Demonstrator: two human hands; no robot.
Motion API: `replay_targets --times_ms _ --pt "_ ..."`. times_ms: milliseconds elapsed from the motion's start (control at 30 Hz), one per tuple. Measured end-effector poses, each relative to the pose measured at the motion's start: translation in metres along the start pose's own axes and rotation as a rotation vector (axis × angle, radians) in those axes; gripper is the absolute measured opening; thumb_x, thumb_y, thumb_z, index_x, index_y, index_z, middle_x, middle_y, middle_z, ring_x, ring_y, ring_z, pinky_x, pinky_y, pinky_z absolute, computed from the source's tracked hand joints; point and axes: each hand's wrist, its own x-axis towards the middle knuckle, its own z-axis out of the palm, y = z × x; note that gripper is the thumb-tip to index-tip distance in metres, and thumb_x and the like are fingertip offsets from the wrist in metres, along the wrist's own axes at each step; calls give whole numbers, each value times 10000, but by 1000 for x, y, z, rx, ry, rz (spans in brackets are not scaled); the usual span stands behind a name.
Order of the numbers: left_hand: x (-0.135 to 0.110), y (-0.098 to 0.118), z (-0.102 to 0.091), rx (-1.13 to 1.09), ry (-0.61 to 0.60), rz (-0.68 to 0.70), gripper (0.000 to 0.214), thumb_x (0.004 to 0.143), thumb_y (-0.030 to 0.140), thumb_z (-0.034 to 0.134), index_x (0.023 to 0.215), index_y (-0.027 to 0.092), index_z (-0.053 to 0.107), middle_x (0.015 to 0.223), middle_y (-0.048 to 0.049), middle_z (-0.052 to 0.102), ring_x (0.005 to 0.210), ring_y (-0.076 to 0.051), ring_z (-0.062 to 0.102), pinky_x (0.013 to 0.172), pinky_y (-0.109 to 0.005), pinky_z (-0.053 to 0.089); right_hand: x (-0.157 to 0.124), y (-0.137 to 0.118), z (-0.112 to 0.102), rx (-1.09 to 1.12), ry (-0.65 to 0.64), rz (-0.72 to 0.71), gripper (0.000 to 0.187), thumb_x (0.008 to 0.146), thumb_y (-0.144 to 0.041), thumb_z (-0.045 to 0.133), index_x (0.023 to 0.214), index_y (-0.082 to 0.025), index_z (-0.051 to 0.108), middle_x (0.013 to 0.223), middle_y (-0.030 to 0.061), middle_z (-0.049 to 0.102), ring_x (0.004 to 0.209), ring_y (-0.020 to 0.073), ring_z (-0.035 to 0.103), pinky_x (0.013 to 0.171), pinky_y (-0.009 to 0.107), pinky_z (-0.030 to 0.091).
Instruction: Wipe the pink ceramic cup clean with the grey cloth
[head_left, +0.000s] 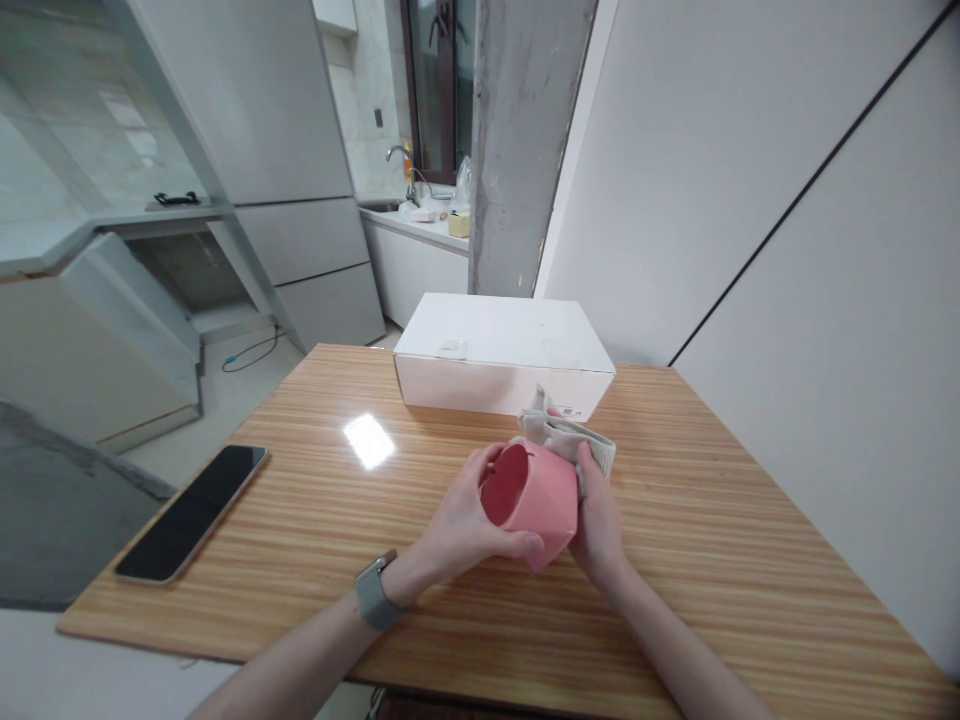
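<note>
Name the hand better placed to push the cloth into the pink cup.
Right, likely: the right hand holds the grey cloth against the pink faceted cup, while the left hand is busy gripping the cup.

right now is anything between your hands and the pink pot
Nothing separates the left hand from the faceted pink pot: it grips the pot directly. At the right hand, a folded beige cloth sits partly between, along the pot's far upper side.
</note>
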Motion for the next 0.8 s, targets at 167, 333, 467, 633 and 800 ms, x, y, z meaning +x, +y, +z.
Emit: replay_targets --times_ms 167,333,467,633,800 --pt "-7 14 6 147 31 139 985 562 296 898 1419 306 414 1450 -101 424 1292 -333 425 1099 -464 324 -4 2 1 84 -64 103 430 887 -563 522 1160 -264 666 1250 35 689 1243 276 580 1061 447 452" --pt "-8 13 8 133 42 131 832 654 337 840 1397 333 463 1369 -84 494 1241 -324 459 1071 -472 347 -11 5 0 -26 -62 -49 414 889 -551 543 1178 -280 663 1326 27 639 1291 257 531 1139 447 350" --pt "-5 4 6 23 90 63 740 732 390 770 1398 315 457 1316 -90 527 1188 -302 502 1021 -437 395 -18 12 -1 -126 -120 -191 422 896 -511 565 1243 -282 637 1399 33 578 1351 247 459 1177 436 281" --pt "-2 -1 3 -45 134 7 685 748 409 746 1368 305 475 1380 -87 484 1046 -258 577 888 -366 470 -22 15 -2 -254 -233 -318 403 910 -493 554 1243 -285 647 1431 27 540 1378 260 411 1190 429 250" --pt "-1 -3 2 -151 47 -22 754 711 389 789 1377 301 447 1405 -93 470 1037 -242 587 841 -333 489 -15 10 1 -197 -190 -203 418 887 -491 590 1249 -286 636 1390 38 581 1296 261 509 1143 428 335"
